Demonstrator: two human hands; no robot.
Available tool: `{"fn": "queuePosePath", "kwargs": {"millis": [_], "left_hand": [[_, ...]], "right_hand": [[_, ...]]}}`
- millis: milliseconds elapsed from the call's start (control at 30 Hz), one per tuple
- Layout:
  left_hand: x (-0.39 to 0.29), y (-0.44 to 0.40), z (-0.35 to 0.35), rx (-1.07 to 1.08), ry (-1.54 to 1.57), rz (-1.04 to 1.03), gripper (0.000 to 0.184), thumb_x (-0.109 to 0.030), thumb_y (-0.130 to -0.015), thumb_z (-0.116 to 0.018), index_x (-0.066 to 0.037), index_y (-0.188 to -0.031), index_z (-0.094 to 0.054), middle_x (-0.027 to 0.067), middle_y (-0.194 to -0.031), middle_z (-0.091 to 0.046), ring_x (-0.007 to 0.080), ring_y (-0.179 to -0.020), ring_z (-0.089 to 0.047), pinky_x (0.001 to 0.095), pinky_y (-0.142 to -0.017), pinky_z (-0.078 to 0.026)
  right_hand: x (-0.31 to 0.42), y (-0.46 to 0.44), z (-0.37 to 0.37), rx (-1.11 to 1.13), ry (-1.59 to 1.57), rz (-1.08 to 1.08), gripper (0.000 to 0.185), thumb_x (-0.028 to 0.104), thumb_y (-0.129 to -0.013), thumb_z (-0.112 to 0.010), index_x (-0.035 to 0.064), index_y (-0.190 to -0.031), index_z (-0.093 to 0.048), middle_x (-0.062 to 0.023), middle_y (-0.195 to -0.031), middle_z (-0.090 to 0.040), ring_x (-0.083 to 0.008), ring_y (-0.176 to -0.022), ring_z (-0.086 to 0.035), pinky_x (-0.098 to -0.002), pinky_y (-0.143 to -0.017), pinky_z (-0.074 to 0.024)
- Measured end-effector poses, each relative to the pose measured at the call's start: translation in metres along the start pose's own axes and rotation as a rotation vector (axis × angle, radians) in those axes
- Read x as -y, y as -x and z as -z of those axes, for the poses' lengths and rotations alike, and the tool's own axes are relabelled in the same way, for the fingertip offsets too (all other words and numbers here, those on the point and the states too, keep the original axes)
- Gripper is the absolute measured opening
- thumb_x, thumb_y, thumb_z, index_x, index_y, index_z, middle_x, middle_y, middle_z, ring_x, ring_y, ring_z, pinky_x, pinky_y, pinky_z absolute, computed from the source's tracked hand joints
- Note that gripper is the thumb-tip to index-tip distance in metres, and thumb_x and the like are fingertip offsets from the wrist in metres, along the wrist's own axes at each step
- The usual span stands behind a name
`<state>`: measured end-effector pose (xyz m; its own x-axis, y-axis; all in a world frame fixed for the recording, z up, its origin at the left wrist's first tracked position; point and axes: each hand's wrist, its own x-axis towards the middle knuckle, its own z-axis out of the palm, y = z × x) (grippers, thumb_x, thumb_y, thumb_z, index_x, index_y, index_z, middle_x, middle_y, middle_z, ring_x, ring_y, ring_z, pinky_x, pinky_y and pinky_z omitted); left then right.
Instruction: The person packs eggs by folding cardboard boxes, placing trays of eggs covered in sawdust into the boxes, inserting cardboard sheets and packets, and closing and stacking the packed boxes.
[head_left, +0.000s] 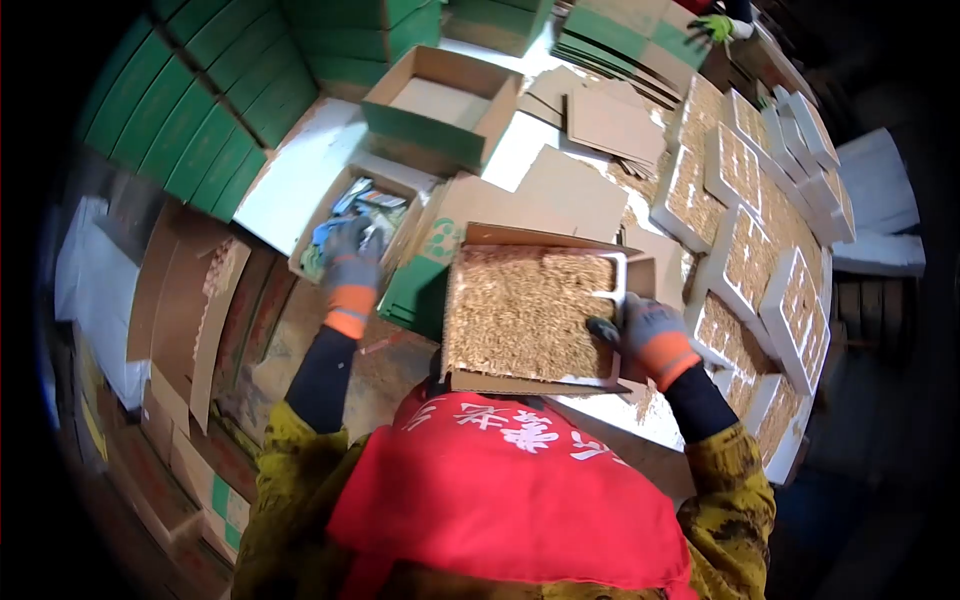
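Steadying the carton and its tray of brown, crumbly fill with my right hand clamped at the edge, thumb over the rim, I have my left hand well apart, at the packets; whether it grips one, I cannot tell. I judge this step as picking from the packets with the carton between my hands; lifting one calls for a left-hand pinch and a level right-hand hold.

Matt cardboard box, rough flaky filling, smooth tray
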<state>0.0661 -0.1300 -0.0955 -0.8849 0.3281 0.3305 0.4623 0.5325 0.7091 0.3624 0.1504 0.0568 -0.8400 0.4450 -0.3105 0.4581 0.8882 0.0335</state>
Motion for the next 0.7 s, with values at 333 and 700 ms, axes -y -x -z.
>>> {"fn": "queuePosePath", "kwargs": {"millis": [333, 700], "left_hand": [[0.04, -0.025, -0.036, 0.314, -0.436, 0.292, 0.029, -0.027, -0.084, -0.062, -0.006, -0.103, -0.068, 0.0163, -0.099, -0.068, 0.0343, -0.093, -0.064, 0.0412, -0.082, -0.049], [0.014, -0.008, -0.013, 0.174, -0.613, 0.331, 0.063, -0.055, -0.074, -0.068, -0.007, -0.114, -0.062, 0.0191, -0.113, -0.064, 0.0366, -0.103, -0.06, 0.0446, -0.088, -0.047]], "right_hand": [[-0.037, -0.044, 0.001, -0.33, -0.719, 0.385, 0.024, 0.02, -0.089, -0.058, 0.0031, -0.106, -0.064, -0.01, -0.083, -0.068, -0.024, -0.071, -0.066, -0.0368, -0.065, -0.0525], [-0.235, -0.082, -0.159, 0.041, -0.274, -0.743, 0.123, 0.069, -0.055, -0.076, -0.0062, -0.14, -0.03, -0.0296, -0.135, -0.044, -0.041, -0.126, -0.042, -0.0409, -0.107, -0.0319]]}}
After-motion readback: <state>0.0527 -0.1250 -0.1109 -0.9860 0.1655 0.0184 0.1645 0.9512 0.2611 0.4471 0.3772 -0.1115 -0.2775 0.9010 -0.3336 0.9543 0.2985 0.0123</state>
